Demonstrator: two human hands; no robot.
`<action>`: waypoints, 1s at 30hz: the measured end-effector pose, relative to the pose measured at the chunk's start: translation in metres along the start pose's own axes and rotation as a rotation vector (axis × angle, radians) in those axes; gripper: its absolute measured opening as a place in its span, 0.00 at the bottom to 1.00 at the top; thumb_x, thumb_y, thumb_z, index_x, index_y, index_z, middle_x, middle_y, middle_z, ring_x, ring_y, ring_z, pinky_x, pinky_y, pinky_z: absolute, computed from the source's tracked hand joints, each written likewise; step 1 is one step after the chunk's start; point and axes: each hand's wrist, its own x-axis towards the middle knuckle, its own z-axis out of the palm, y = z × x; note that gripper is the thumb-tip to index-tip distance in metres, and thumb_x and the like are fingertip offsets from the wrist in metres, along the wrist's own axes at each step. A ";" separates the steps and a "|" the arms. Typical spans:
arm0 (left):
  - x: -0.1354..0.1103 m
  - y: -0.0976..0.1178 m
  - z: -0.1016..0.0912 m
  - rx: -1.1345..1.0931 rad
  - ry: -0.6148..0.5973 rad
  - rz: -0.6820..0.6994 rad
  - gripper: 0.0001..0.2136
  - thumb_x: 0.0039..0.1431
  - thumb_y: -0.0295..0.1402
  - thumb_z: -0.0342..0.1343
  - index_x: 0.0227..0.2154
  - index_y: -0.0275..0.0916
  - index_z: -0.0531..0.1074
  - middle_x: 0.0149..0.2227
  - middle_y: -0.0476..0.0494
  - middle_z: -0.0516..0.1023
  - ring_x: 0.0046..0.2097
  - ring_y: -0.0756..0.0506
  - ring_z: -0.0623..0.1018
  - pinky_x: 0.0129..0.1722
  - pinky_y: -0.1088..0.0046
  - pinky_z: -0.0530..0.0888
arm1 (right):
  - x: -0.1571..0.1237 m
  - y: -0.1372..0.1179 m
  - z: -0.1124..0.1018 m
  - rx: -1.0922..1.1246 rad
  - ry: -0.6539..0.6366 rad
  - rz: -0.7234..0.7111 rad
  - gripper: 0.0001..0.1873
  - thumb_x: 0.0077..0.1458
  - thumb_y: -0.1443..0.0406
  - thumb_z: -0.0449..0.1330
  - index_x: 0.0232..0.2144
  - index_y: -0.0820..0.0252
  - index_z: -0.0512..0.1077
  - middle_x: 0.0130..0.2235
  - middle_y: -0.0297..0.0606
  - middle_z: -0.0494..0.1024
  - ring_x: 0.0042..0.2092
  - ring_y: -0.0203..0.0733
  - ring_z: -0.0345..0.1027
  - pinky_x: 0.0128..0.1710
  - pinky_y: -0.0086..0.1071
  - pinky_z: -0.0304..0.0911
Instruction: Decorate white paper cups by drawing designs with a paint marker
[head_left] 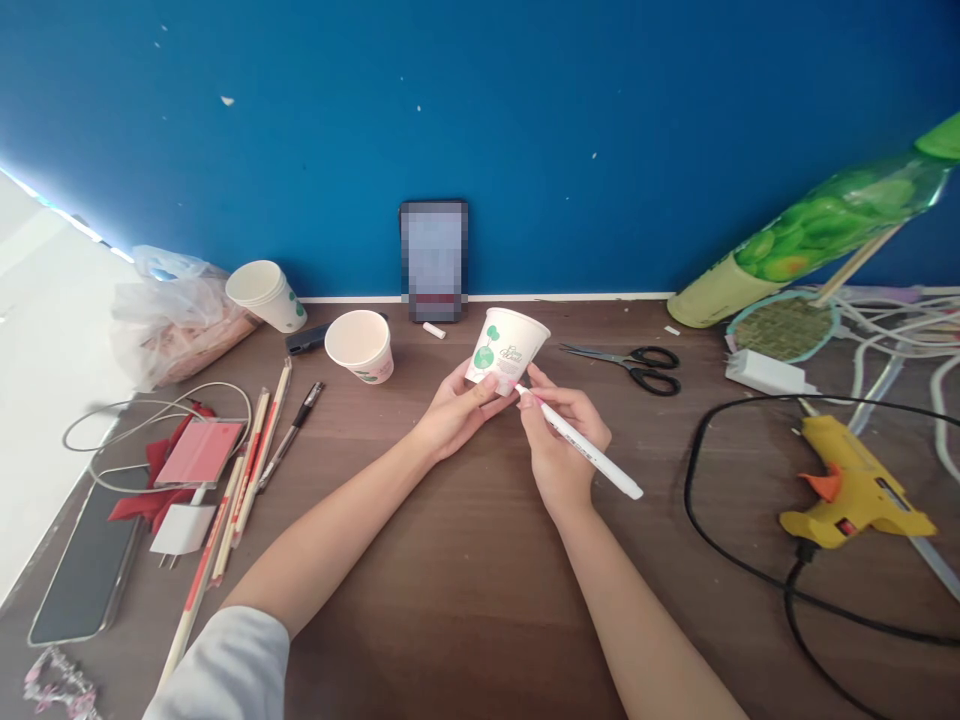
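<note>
My left hand (466,408) grips a white paper cup (517,340) with green printing near its base, holding it tilted above the table. Between the fingers of my right hand (566,440) is a white marker pen (592,455), its tip at the lower side of the cup. Pinkish marks show around the cup's bottom edge, close to the tip. A second paper cup (360,345) stands to the left of my hands. The marker's small white cap (433,330) appears to lie behind, below the propped phone (435,255).
Black-handled scissors (649,370) lie to the right, and a yellow glue gun (855,490) with a looping black cord is further right. A green bottle (810,230) leans at the back. Wrapped chopsticks (240,480), a black pen (292,435), stacked cups (268,295) and a dark phone (86,560) are left.
</note>
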 end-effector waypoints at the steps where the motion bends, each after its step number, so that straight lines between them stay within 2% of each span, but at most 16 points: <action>1: 0.000 0.000 0.000 -0.003 0.001 -0.002 0.18 0.47 0.35 0.69 0.41 0.36 0.75 0.41 0.41 0.80 0.53 0.40 0.76 0.60 0.55 0.64 | 0.000 0.000 0.000 -0.002 0.001 0.003 0.03 0.50 0.68 0.64 0.27 0.58 0.72 0.38 0.42 0.83 0.51 0.51 0.75 0.42 0.40 0.75; 15: 0.000 0.001 0.002 0.003 0.027 -0.005 0.19 0.45 0.35 0.70 0.40 0.36 0.75 0.43 0.41 0.80 0.51 0.40 0.77 0.60 0.56 0.65 | 0.001 0.002 -0.001 -0.010 0.013 0.029 0.03 0.51 0.68 0.63 0.27 0.57 0.71 0.32 0.38 0.82 0.51 0.52 0.75 0.41 0.37 0.74; 20: 0.000 0.001 0.000 -0.009 0.030 -0.003 0.18 0.47 0.35 0.69 0.40 0.35 0.75 0.44 0.40 0.79 0.50 0.42 0.78 0.60 0.57 0.65 | 0.002 0.002 -0.001 -0.003 0.011 0.039 0.04 0.51 0.68 0.63 0.27 0.57 0.71 0.31 0.37 0.81 0.50 0.52 0.76 0.41 0.38 0.75; 30: 0.000 0.000 -0.003 -0.033 0.027 -0.012 0.17 0.49 0.35 0.68 0.41 0.35 0.75 0.45 0.40 0.79 0.51 0.42 0.77 0.61 0.58 0.64 | 0.003 0.004 -0.002 0.006 0.016 0.062 0.04 0.49 0.68 0.64 0.26 0.57 0.71 0.34 0.39 0.82 0.48 0.50 0.77 0.42 0.39 0.75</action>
